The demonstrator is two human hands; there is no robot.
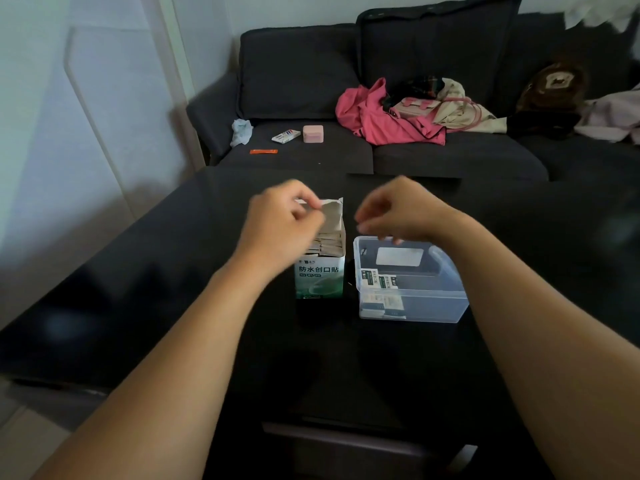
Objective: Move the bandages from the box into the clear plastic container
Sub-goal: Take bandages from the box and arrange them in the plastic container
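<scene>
A white and green bandage box (320, 277) stands open on the dark table, packed with several wrapped bandages (327, 245). My left hand (282, 220) is at its top, fingers pinched on the raised flap (333, 213). To the right of the box sits the clear plastic container (433, 303), lid off, with a few bandages (379, 282) lying at its left end. My right hand (398, 209) hovers over the container's far edge, fingers loosely curled, with nothing visible in them.
The dark table (173, 289) stretches left and toward me. Behind it is a dark sofa (450, 157) with a pink box (313, 134), a small white carton (285, 136), an orange packet (263, 152) and a heap of clothes (398, 112).
</scene>
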